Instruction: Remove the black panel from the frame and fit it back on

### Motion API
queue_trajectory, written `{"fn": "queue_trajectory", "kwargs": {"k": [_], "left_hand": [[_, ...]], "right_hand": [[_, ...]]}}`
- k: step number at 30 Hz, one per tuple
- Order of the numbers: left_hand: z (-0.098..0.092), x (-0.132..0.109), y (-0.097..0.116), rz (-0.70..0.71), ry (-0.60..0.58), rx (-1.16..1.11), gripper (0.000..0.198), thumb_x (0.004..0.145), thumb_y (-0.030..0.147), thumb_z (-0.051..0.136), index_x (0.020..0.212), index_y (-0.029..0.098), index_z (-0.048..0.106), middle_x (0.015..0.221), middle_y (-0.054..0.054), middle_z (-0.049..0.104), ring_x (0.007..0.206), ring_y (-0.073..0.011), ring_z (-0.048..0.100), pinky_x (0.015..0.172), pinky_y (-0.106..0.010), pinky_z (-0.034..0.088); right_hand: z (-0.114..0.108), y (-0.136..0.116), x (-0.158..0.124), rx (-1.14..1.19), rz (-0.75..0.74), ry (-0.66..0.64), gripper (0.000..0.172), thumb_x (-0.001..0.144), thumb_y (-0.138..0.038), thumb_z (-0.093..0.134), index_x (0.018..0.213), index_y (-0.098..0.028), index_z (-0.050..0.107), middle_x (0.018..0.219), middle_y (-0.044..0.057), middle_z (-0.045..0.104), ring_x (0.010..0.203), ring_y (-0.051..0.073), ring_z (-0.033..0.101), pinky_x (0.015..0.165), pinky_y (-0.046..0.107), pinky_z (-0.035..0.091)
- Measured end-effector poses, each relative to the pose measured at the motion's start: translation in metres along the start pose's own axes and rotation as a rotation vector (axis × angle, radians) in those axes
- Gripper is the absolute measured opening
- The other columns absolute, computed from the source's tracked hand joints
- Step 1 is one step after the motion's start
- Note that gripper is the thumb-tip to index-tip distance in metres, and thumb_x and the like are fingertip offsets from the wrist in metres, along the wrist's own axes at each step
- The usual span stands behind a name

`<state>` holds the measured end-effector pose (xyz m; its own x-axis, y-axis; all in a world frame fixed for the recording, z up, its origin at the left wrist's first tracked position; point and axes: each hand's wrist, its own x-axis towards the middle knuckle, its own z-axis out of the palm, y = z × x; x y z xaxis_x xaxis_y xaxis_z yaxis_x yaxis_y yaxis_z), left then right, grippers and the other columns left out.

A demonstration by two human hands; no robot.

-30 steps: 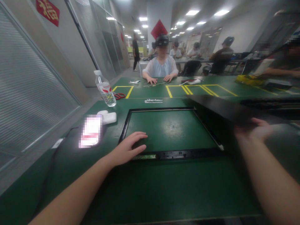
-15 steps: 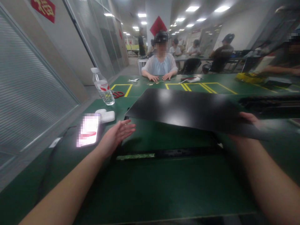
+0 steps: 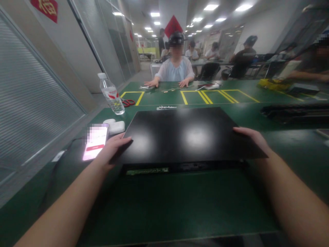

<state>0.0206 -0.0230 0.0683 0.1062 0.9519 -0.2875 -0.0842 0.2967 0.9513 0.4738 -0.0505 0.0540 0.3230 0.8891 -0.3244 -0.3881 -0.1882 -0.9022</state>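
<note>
A glossy black flat panel (image 3: 169,137) is held level above the table, with ceiling lights mirrored in it. My left hand (image 3: 113,145) grips its left edge, thumb on top. On the opposite edge, my right hand (image 3: 253,140) is closed with the thumb over the surface and the fingers hidden underneath. Below the panel lies a black frame (image 3: 205,166); only its near bar shows, carrying a green circuit strip (image 3: 147,170) on the left. Most of the frame is covered by the panel.
Left of the panel are a lit phone (image 3: 96,142), a white earphone case (image 3: 117,127), a water bottle (image 3: 112,94) and red-handled scissors (image 3: 128,102). Small white pieces (image 3: 166,107) lie beyond it. Black bars (image 3: 293,113) rest at right. A person (image 3: 176,67) sits opposite, hands on the table.
The panel has swung from a tilt to the right into a level pose, lower and nearer. My left hand, open before, has closed on its left edge. White pieces behind now show.
</note>
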Motion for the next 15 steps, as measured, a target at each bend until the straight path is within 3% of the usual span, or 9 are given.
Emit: {"fn": "queue_trajectory", "kwargs": {"k": [3, 8, 15], "left_hand": [[-0.002, -0.001, 0.004, 0.043, 0.021, -0.018, 0.043, 0.072, 0.027, 0.084, 0.111, 0.015, 0.069, 0.090, -0.002, 0.080, 0.083, -0.0250, 0.077, 0.065, -0.029, 0.063], [-0.009, 0.003, 0.006, 0.069, 0.114, -0.053, 0.043, 0.071, 0.029, 0.085, 0.110, 0.018, 0.070, 0.089, -0.002, 0.081, 0.091, -0.0291, 0.077, 0.073, -0.035, 0.065], [-0.010, 0.006, 0.006, 0.163, 0.127, -0.077, 0.050, 0.071, 0.031, 0.086, 0.116, 0.017, 0.069, 0.090, 0.001, 0.081, 0.091, -0.0234, 0.076, 0.081, -0.030, 0.061]], "right_hand": [[0.003, 0.000, 0.000, -0.089, 0.126, -0.125, 0.022, 0.075, -0.016, 0.063, 0.095, -0.021, 0.071, 0.073, 0.002, 0.072, 0.062, 0.020, 0.069, 0.055, 0.031, 0.057], [0.000, 0.002, 0.010, -0.144, 0.044, -0.203, 0.031, 0.073, -0.015, 0.060, 0.102, -0.019, 0.071, 0.079, 0.003, 0.073, 0.065, 0.016, 0.068, 0.048, 0.022, 0.052], [-0.005, 0.005, 0.016, -0.202, -0.056, -0.034, 0.045, 0.072, -0.014, 0.063, 0.117, -0.018, 0.065, 0.083, 0.010, 0.076, 0.064, 0.018, 0.070, 0.051, 0.025, 0.054]]}}
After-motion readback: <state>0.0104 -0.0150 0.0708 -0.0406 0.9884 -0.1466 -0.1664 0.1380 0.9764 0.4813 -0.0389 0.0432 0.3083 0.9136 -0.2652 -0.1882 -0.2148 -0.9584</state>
